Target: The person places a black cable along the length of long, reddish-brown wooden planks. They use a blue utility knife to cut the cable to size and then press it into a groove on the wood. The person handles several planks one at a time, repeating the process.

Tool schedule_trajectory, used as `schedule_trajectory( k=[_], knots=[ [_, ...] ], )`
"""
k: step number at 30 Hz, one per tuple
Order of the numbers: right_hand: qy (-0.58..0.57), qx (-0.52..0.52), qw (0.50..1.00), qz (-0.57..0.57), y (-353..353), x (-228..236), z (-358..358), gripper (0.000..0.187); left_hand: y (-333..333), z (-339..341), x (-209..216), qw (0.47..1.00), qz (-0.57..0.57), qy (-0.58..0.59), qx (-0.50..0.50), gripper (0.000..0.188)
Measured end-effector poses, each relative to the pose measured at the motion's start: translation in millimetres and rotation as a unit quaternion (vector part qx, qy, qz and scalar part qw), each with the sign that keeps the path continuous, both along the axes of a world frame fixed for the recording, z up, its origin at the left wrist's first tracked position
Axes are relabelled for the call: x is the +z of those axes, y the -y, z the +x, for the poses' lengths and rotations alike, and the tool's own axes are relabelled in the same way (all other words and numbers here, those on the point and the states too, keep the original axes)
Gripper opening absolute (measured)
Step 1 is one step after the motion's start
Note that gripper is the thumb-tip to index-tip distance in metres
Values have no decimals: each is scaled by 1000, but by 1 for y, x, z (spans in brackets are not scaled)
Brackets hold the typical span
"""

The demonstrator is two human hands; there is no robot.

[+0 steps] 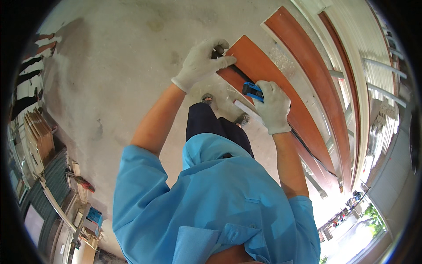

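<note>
A long reddish-brown board [259, 57] lies in front of me, slanting down to the right. Along its face runs a thin black strip [241, 72], which passes by my right hand and continues toward the board's lower right end. My left hand [200, 61], in a white glove, pinches the strip near the board's upper left end, thumb stretched over the edge. In my white-gloved right hand [273, 105] is a blue-and-black hand tool [253, 91], its end beside the strip. My fingers close round its body; its exact kind is not clear.
Beyond lie a second reddish-brown board [307, 57] and pale long panels [369, 35] on metal bars [384, 68]. Wooden boards [38, 136] stand at the far left, near a blue box [94, 215]. Other people's legs [30, 79] show at the upper left.
</note>
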State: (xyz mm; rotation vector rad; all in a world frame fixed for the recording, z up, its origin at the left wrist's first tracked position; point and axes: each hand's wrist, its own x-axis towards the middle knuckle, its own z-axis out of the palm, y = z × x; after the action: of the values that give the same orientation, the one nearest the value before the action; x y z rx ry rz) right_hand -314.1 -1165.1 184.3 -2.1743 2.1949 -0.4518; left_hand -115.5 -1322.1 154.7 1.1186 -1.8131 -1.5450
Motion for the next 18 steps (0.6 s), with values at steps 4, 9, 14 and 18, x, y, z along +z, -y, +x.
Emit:
schedule_trajectory(
  k=[4, 9, 14, 18],
  knots=[
    [19, -21, 999, 43, -1, 1, 1, 30, -6, -15, -3, 996, -21, 65, 53, 21],
    [21, -17, 1000, 6, 1, 2, 2, 24, -8, -21, -11, 989, 69, 11, 132, 29],
    [14, -20, 999, 26, 3, 4, 3, 23, -6, -14, -12, 992, 106, -14, 61, 20],
    [26, -24, 999, 30, 3, 7, 3, 24, -5, -3, -7, 991, 131, -24, 0, 26]
  ],
)
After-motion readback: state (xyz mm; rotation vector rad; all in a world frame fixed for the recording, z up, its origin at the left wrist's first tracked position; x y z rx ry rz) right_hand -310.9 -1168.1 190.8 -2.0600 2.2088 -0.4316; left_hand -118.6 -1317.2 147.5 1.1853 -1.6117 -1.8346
